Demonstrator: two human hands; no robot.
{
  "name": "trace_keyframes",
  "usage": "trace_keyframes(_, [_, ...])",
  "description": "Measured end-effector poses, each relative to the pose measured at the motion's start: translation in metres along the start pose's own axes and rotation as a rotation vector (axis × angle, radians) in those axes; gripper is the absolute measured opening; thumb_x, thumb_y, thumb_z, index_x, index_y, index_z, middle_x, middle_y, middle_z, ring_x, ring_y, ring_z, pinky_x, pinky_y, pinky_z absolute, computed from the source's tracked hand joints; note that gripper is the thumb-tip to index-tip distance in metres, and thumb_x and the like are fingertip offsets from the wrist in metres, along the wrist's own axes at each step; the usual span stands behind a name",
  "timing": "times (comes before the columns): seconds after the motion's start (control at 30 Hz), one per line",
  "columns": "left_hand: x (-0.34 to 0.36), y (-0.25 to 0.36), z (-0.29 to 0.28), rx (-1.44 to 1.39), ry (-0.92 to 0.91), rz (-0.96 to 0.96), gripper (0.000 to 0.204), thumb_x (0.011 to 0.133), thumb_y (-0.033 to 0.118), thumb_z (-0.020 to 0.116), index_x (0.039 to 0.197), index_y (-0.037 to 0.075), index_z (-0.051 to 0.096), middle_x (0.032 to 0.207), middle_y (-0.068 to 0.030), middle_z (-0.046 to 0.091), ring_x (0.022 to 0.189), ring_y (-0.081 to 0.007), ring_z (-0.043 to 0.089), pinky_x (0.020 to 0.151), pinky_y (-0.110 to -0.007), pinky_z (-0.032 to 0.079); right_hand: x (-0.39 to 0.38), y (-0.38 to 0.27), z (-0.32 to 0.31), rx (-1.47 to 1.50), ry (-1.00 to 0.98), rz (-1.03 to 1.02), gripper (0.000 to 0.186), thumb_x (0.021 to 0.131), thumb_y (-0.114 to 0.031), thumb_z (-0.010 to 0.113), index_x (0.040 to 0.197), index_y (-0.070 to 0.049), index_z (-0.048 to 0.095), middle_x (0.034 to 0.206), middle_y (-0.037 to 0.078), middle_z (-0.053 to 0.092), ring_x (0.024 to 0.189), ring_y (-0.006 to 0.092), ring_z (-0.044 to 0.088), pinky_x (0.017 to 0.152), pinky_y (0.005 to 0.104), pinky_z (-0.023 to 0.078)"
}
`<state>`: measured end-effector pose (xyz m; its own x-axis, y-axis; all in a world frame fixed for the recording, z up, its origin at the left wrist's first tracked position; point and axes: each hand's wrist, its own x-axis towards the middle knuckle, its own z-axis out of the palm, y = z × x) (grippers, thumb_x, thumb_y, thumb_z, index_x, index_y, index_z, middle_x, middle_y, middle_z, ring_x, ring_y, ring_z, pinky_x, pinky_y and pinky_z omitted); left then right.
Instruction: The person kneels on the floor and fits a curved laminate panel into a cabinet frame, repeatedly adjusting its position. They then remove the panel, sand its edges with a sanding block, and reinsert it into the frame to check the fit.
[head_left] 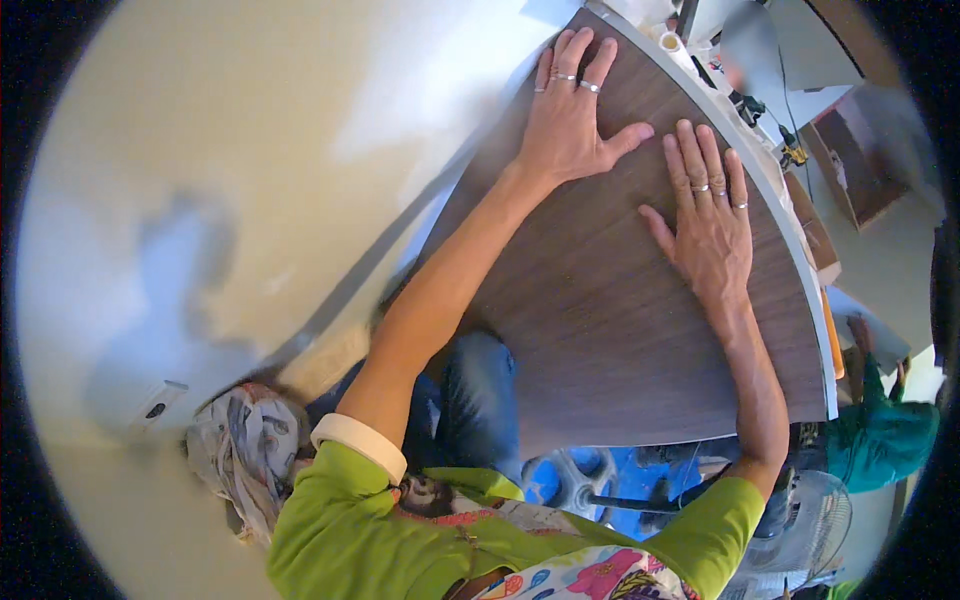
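Both my arms reach out over a dark brown wood-grain tabletop [590,330] with a pale edge band. My left hand [575,120] lies on it near the far left corner, fingers stretched forward and thumb out to the right. To its right and a little nearer, my right hand [708,215] rests with its fingers extended and thumb apart, close to the tabletop's right edge. Rings show on fingers of both hands. Neither hand holds anything.
A pale wall [250,150] runs along the left, with a socket plate [165,403] low on it. Patterned cloth [245,440] hangs beside my left shoulder. Beyond the right edge are a white tube [673,43], an open box [855,165], a green-clad person [885,440] and a fan [805,525].
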<state>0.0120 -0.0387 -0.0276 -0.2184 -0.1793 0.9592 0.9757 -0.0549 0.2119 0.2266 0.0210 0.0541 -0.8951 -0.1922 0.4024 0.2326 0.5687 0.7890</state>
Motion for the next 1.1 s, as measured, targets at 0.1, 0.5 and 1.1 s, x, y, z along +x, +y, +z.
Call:
trace_keyframes(0.1, [0.009, 0.014, 0.000, 0.032, -0.037, -0.070, 0.108, 0.076, 0.058, 0.078, 0.150, -0.006, 0.035, 0.155, -0.0324, 0.026, 0.145, -0.0520, 0.024, 0.119, -0.065, 0.019, 0.001, 0.000, -0.004, 0.022, -0.007, 0.006, 0.090, 0.091, -0.054, 0.061, 0.160, -0.009, 0.026, 0.168, 0.005, 0.022, 0.157, 0.0207, 0.015, 0.129, 0.0414, 0.009])
trace_keyframes(0.5, [0.021, 0.029, -0.007, 0.111, -0.060, -0.132, 0.112, 0.075, 0.057, 0.083, 0.148, -0.011, 0.032, 0.151, -0.0373, 0.028, 0.139, -0.0561, 0.031, 0.116, -0.060, 0.029, -0.034, 0.015, -0.017, 0.146, 0.124, 0.020, 0.067, 0.088, -0.024, 0.073, 0.149, -0.011, 0.048, 0.158, 0.005, 0.043, 0.149, 0.0224, 0.035, 0.124, 0.0424, 0.026])
trace_keyframes(1.1, [0.021, 0.026, 0.024, 0.014, -0.116, -0.349, 0.124, 0.083, 0.071, 0.067, 0.154, -0.015, 0.012, 0.159, -0.0399, 0.009, 0.153, -0.0500, 0.001, 0.117, -0.070, -0.002, -0.243, 0.037, -0.001, -0.164, 0.452, 0.771, 0.036, 0.095, -0.019, 0.066, 0.131, -0.017, 0.069, 0.149, 0.007, 0.055, 0.143, 0.0300, 0.044, 0.119, 0.0472, 0.030])
